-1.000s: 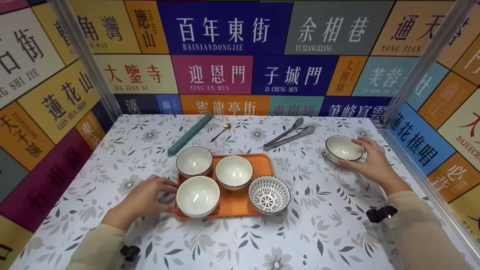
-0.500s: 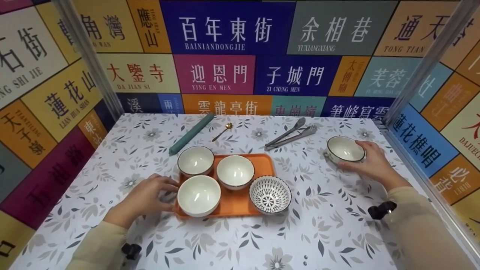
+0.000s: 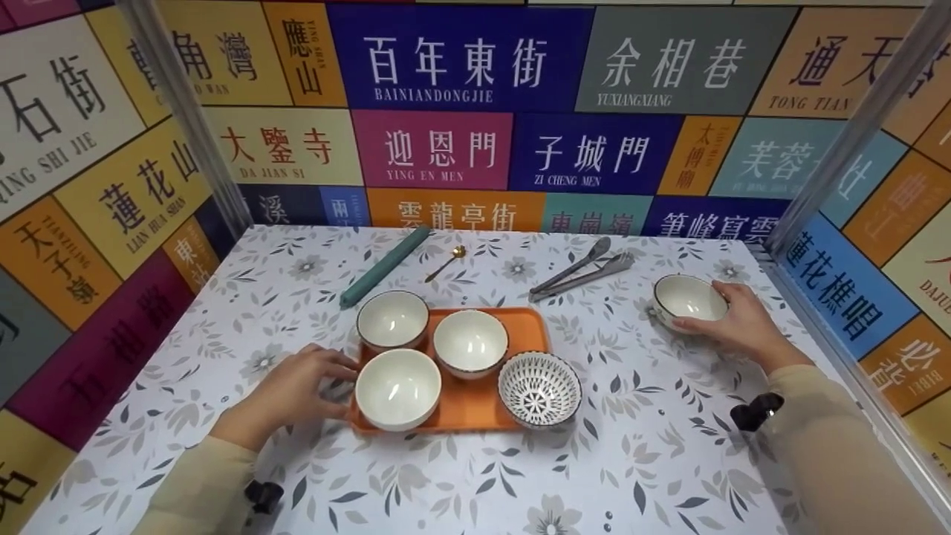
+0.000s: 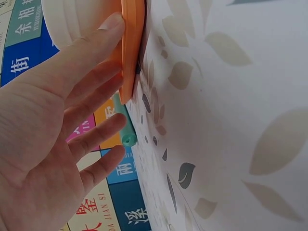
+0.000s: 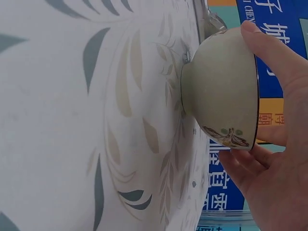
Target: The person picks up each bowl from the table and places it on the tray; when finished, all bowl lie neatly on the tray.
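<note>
My right hand (image 3: 747, 327) holds a round bowl (image 3: 691, 301) at the right side of the table. In the right wrist view the thumb lies at the rim and the fingers lie along the other side of this cream bowl (image 5: 221, 86), which has a dark rim and a small painted flower. My left hand (image 3: 301, 390) is at the left edge of an orange tray (image 3: 475, 412). Its thumb tip lies against the tray wall (image 4: 132, 43) in the left wrist view, the other fingers loosely extended. Three plain-inside bowls (image 3: 398, 390) and one black-patterned bowl (image 3: 540, 390) sit on the tray.
Behind the tray lie a long green roll (image 3: 386, 266), a small gold spoon (image 3: 446, 264) and grey tongs (image 3: 579, 271). Panels with printed street names (image 3: 461, 56) stand around the table's back and sides. A floral cloth (image 3: 416, 483) covers the table.
</note>
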Available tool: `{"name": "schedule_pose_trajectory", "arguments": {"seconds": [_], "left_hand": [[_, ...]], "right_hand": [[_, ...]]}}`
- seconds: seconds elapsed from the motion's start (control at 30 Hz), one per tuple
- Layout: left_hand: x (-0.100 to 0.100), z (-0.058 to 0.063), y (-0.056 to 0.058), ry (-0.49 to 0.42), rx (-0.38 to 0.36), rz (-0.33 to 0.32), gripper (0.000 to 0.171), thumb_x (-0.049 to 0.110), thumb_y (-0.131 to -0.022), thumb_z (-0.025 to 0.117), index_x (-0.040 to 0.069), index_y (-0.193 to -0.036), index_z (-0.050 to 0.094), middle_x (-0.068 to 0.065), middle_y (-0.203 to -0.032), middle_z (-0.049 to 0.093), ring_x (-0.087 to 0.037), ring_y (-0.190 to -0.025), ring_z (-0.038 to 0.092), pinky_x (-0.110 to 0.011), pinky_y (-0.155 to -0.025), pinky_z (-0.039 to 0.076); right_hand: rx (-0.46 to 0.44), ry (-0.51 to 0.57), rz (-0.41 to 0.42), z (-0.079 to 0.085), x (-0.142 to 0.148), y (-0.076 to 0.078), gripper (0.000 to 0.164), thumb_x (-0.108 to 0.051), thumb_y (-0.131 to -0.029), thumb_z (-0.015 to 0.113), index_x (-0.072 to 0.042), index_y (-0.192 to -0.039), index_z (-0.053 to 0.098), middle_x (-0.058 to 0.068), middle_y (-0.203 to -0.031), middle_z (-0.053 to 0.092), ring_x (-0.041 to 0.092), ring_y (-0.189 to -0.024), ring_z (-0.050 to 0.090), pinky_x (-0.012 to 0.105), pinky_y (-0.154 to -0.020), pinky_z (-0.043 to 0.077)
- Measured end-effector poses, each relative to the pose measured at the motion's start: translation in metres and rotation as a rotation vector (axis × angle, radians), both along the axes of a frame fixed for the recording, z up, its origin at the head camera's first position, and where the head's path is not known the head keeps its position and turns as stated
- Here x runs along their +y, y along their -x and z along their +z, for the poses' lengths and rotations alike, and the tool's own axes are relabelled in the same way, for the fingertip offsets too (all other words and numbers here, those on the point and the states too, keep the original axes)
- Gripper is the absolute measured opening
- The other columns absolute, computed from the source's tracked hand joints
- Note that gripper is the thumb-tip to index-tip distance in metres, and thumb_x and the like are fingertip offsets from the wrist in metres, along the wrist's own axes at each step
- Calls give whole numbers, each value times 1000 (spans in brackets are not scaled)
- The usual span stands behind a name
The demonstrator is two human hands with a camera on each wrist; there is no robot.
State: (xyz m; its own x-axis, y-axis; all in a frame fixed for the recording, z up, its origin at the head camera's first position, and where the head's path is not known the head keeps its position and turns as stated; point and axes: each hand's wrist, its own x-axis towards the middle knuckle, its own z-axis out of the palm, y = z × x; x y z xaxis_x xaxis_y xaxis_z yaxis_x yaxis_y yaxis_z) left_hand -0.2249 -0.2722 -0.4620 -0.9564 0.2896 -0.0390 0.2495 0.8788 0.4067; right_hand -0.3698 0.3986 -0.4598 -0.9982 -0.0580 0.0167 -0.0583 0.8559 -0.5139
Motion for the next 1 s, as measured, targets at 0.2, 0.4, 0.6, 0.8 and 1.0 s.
{"name": "schedule_pose_trajectory", "arguments": {"seconds": [0.2,0.4,0.6,0.8,1.0], "left_hand": [[-1,-1,-2,-3,70,-48,46,29,-73,94,24,-117,79,4,-127,71,-25,-122,58,-54,-102,49],[-1,0,-3,-1,47,-16,47,29,-73,94,26,-117,79,5,-127,70,-25,-123,58,-54,-105,48],[-1,1,-2,5,16,3,48,31,-72,95,28,-117,79,6,-128,69,-24,-124,56,-55,-106,47],[0,1,-1,9,7,2,48,32,-72,95,28,-117,79,6,-128,69,-24,-124,56,-55,-106,47],[1,1,-1,6,-6,8,49,32,-72,95,29,-117,79,6,-129,69,-24,-124,56,-55,-105,47]], "right_hand": [[-1,57,-26,-2,2,1,127,-69,-76,80,7,-160,22,40,-156,28,57,-141,34,72,-114,30],[28,91,-40,-1,-2,-2,126,-66,-72,85,7,-158,28,39,-155,33,56,-139,37,70,-112,34],[67,68,-27,-4,-12,-5,124,-68,-69,86,4,-156,35,35,-157,34,55,-141,37,70,-112,35],[108,81,25,-4,-31,-11,119,-66,-68,88,2,-154,41,30,-154,41,51,-136,44,68,-107,41],[168,120,96,-3,-57,-18,114,-58,-67,93,1,-152,46,24,-150,46,47,-130,51,64,-104,44]]}}
